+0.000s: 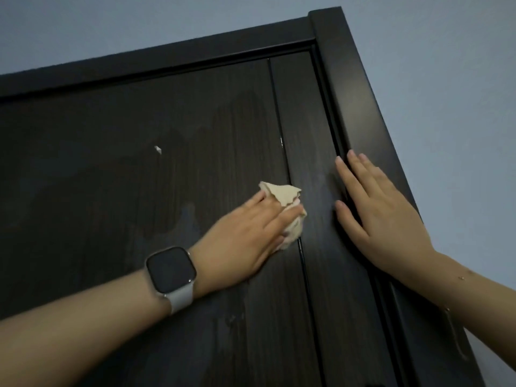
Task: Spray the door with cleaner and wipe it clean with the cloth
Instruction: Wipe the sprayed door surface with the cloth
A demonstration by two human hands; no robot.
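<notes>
A dark brown wood-grain door (139, 177) fills most of the view, seen from below toward its top right corner. Damp streaks and patches show on its panel. My left hand (245, 233), with a smartwatch on the wrist, presses a crumpled beige cloth (284, 196) flat against the door beside a vertical groove. The cloth sticks out beyond my fingertips. My right hand (377, 213) lies flat with straight fingers on the door's right edge, where it meets the frame (360, 107). No spray bottle is in view.
A pale blue-grey wall (446, 79) surrounds the dark door frame above and to the right. A small white fleck (158, 149) sits on the door panel up and left of the cloth. A hinge (455, 336) shows low on the frame at the right.
</notes>
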